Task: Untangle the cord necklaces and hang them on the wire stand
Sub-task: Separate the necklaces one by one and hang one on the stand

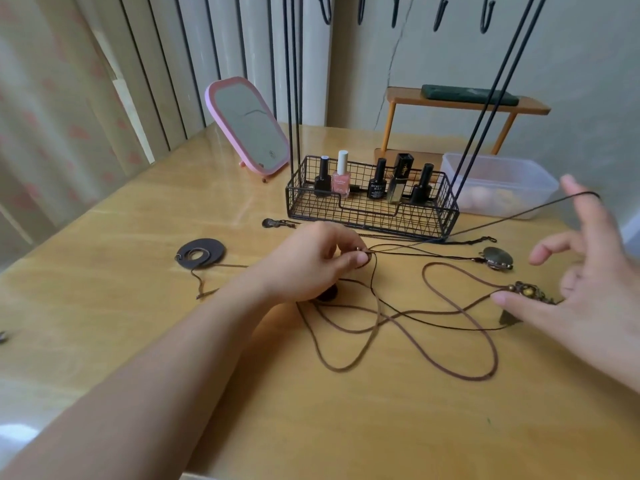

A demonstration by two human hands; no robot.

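Several brown and black cord necklaces lie tangled in loops on the wooden table. My left hand pinches a knot of cords near a small bead. My right hand is spread, with a thin black cord looped over its raised index finger and pulled taut toward my left hand. A round metal pendant and an ornate bronze pendant lie near my right hand. The black wire stand rises behind, its hooks at the top edge.
Nail polish bottles stand in the stand's basket. A pink mirror leans at the back left, a clear plastic box and an orange shelf at the back right. A dark ring pendant lies to the left.
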